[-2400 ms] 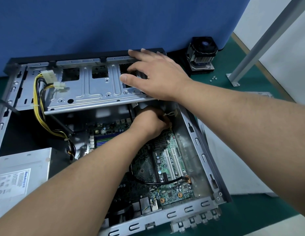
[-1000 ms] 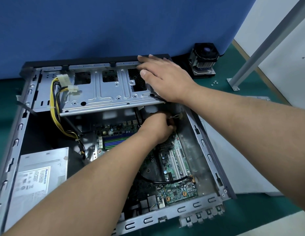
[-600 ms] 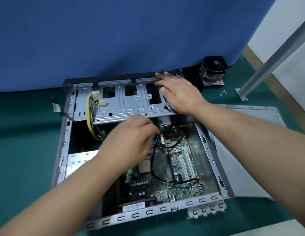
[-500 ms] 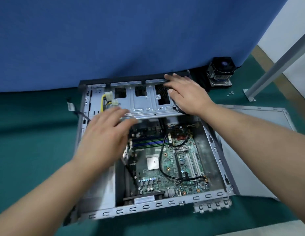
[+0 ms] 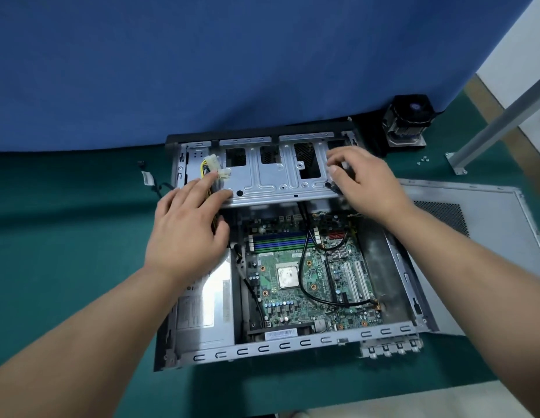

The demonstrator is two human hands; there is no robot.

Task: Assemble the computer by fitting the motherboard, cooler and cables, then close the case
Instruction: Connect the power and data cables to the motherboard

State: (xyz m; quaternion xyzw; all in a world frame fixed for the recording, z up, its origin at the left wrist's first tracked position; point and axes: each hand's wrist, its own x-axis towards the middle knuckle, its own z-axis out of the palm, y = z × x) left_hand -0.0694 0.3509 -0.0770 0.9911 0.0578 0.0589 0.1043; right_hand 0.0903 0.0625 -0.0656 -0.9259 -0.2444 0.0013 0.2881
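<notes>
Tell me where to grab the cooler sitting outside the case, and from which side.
Grip the cooler by the two opposite sides of its black fan housing, coming from above. It stands upright on the green mat with the fan on top and the finned metal base below, beside the case, so its sides seem open.

my table (image 5: 66,267) has a dark green top. on it lie the open case (image 5: 292,346), its side panel (image 5: 489,230) to the right, the cooler (image 5: 409,122) at the back, and small screws (image 5: 423,160) nearby.

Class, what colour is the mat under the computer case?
Dark green mat, seen best in the head view, spreading around the case.
</notes>
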